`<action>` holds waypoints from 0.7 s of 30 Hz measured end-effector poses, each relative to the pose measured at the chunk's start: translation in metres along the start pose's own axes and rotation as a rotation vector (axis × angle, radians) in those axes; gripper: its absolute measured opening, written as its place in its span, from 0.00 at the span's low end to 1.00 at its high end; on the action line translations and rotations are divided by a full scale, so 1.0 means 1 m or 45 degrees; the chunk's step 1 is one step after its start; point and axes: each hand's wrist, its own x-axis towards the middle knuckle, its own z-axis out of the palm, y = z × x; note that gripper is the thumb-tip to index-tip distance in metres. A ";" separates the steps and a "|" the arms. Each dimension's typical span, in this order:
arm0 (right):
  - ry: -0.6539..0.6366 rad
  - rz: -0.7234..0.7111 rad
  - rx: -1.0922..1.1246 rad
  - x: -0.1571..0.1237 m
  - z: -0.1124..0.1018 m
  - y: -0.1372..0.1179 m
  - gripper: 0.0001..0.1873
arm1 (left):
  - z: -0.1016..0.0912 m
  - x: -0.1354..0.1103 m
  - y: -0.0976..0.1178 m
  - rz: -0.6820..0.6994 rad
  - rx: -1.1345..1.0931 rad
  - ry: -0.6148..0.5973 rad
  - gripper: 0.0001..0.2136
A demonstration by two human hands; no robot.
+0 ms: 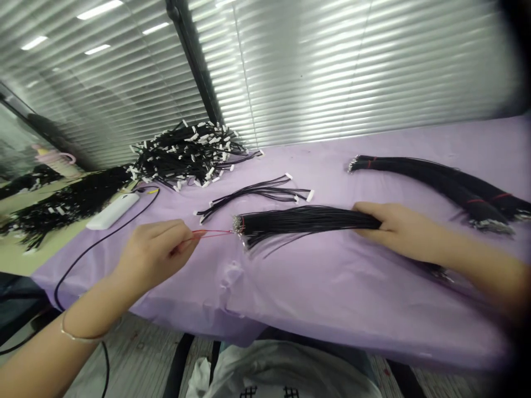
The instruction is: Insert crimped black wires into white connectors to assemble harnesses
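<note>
Black wire bundle (307, 216), long and straight, stretches between a person's two bare hands at the middle of a purple-covered surface (315, 293). Directions here are clock positions around this bundle, with twelve o'clock toward the window blinds (332, 66). Whether it rests on the surface or is raised slightly, I cannot tell.

At three o'clock, the right hand (398, 229) has its fingers clamped around the bundle. At nine o'clock, the left hand (157, 249) has its fingers pinched together on a red thread (219, 231), drawn out in a line to the bundle's near-nine end. Small silvery terminals (238, 223) cluster at that end, with a few wires splaying loose below. A thin bracelet (85, 336) circles the left wrist.

At ten o'clock, just beside the bundle, lie a few loose black wires (257, 190) with white connectors. Farther out in that direction is a big tangled pile (186, 155) of similar wires. A white box (114, 211) with a black cable (93, 246) sits at nine o'clock; past it, toward ten, stands a pink cup (58, 162). Between two and three o'clock, finished-looking tied bundles (427, 174) wear red bands.
</note>
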 end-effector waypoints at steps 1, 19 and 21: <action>0.034 0.025 -0.036 0.000 -0.002 0.003 0.12 | -0.004 -0.003 -0.005 -0.095 0.007 0.016 0.19; 0.182 0.079 -0.122 -0.013 -0.021 -0.001 0.13 | 0.006 -0.041 -0.052 -0.942 -0.934 -0.311 0.07; 0.285 0.050 -0.162 -0.018 -0.028 0.000 0.14 | 0.003 -0.046 -0.058 -0.860 -0.908 -0.208 0.08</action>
